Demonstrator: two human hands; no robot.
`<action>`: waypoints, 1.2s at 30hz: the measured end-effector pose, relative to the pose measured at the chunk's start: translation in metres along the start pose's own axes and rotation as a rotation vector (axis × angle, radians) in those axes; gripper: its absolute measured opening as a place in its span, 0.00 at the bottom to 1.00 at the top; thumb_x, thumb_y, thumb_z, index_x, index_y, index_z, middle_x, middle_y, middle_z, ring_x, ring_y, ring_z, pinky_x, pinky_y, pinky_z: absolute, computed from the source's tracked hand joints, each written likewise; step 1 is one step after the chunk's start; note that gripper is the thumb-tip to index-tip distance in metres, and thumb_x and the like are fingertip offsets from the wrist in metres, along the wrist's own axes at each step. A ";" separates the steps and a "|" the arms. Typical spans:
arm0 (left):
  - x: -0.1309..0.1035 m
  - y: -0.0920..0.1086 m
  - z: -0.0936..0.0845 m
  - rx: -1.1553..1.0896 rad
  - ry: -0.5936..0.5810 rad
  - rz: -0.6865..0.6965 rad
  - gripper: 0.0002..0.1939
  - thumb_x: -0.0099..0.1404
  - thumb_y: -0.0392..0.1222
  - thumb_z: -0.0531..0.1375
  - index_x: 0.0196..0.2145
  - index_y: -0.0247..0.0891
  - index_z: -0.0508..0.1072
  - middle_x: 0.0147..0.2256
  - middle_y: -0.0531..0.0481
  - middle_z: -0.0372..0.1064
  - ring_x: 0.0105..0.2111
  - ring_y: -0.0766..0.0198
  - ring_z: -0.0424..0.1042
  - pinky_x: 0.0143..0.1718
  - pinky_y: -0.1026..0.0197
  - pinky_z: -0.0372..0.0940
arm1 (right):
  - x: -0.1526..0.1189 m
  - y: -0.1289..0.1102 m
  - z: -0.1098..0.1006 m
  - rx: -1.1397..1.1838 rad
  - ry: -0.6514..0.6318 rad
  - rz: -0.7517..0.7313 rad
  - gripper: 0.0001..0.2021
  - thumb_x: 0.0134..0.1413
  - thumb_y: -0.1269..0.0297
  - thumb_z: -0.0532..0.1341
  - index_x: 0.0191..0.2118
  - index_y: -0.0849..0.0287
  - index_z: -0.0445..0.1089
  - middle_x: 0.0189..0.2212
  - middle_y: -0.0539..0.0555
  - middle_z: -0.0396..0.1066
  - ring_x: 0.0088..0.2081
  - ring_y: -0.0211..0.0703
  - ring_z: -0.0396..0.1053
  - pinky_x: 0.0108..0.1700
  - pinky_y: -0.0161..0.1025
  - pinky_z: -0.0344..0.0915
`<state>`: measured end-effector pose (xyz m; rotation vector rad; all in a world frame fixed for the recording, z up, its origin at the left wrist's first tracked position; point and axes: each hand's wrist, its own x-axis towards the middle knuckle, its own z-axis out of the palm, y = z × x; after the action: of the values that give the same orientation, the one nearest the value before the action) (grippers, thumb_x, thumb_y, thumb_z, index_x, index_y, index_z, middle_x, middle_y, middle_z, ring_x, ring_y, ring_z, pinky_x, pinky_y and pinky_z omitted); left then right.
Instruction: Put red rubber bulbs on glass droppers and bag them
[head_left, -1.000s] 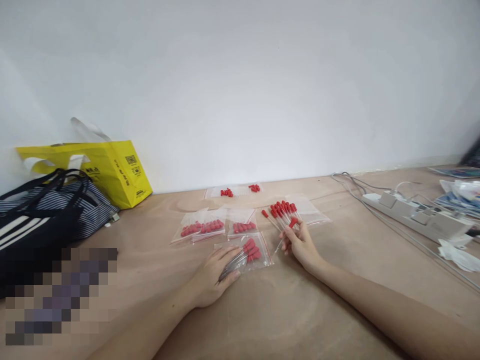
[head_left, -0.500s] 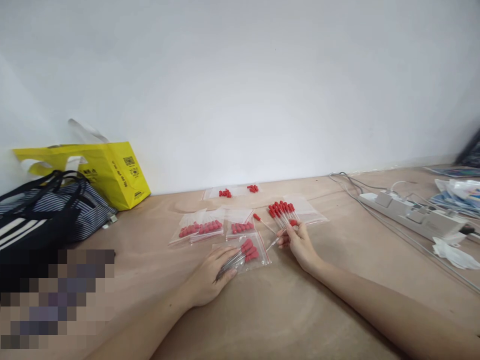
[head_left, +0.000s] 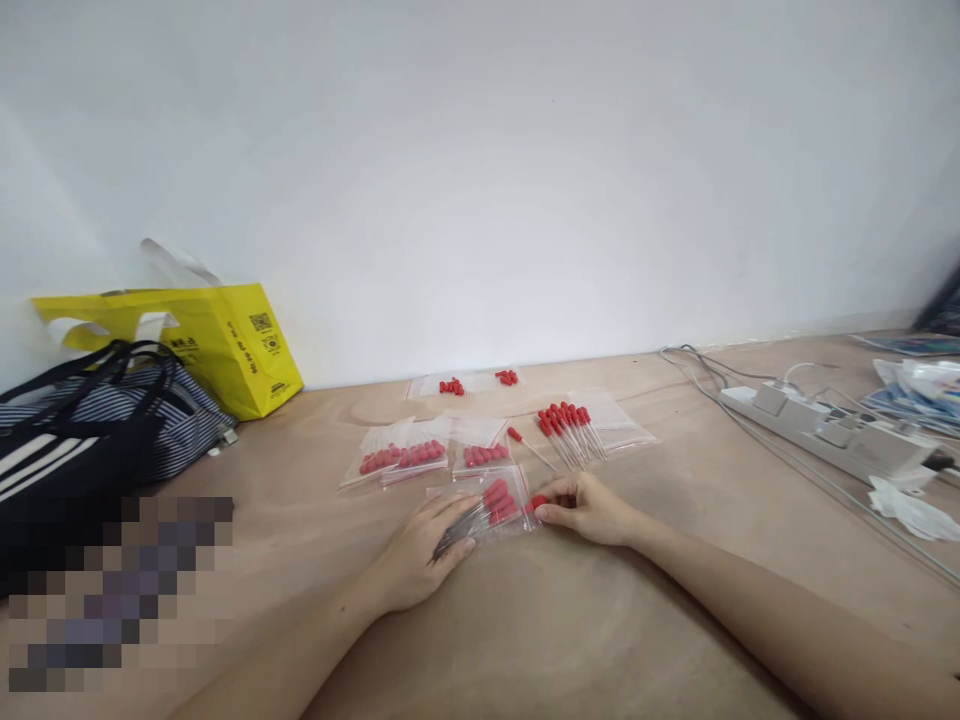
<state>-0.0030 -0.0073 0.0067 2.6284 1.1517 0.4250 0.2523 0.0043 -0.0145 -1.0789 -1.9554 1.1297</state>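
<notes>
My left hand (head_left: 431,545) grips a clear zip bag (head_left: 529,520) near the table's middle, thumb and fingers either side of the glass stems. Inside it, several droppers with red rubber bulbs (head_left: 499,500) point to the right. At the bag's right end, my right hand (head_left: 589,508) pinches a dropper by its red bulb (head_left: 537,503); its stem is hard to see against the bag. Beyond that hand, a loose row of droppers (head_left: 568,425) lies fanned out, bulbs away from me. A single dropper (head_left: 529,447) lies left of the row.
Several filled zip bags (head_left: 397,458) lie behind my left hand. Further back are a bag of small red bulbs (head_left: 450,386) and flat clear bags (head_left: 615,425). A white power strip (head_left: 825,430) with cables sits right, a yellow bag (head_left: 247,350) and striped bag (head_left: 184,430) left.
My right hand has moved from the fanned droppers toward me and left, to the held bag's end, with a dropper in its fingers. My left hand stays in place on the bag.
</notes>
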 end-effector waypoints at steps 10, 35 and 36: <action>0.001 -0.002 0.002 -0.008 -0.002 0.000 0.21 0.62 0.44 0.51 0.53 0.42 0.58 0.53 0.48 0.59 0.53 0.57 0.57 0.55 0.48 0.50 | 0.009 0.008 0.002 -0.112 -0.091 -0.143 0.13 0.47 0.55 0.58 0.33 0.58 0.74 0.25 0.51 0.67 0.27 0.35 0.62 0.30 0.31 0.59; 0.003 -0.003 0.001 -0.008 -0.045 -0.022 0.18 0.66 0.43 0.43 0.53 0.45 0.58 0.55 0.51 0.56 0.56 0.58 0.52 0.56 0.42 0.42 | 0.020 0.011 0.014 -0.082 0.037 -0.012 0.15 0.43 0.53 0.59 0.25 0.62 0.70 0.20 0.48 0.66 0.21 0.31 0.58 0.23 0.29 0.52; 0.004 -0.003 0.001 -0.003 -0.051 -0.026 0.19 0.66 0.43 0.43 0.54 0.45 0.58 0.55 0.51 0.56 0.56 0.58 0.51 0.56 0.42 0.42 | 0.020 0.010 0.016 -0.131 0.055 0.005 0.14 0.42 0.53 0.60 0.24 0.61 0.70 0.18 0.47 0.65 0.20 0.31 0.57 0.23 0.29 0.51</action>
<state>-0.0021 -0.0028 0.0050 2.6033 1.1670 0.3518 0.2333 0.0184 -0.0283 -1.1712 -2.0073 0.9757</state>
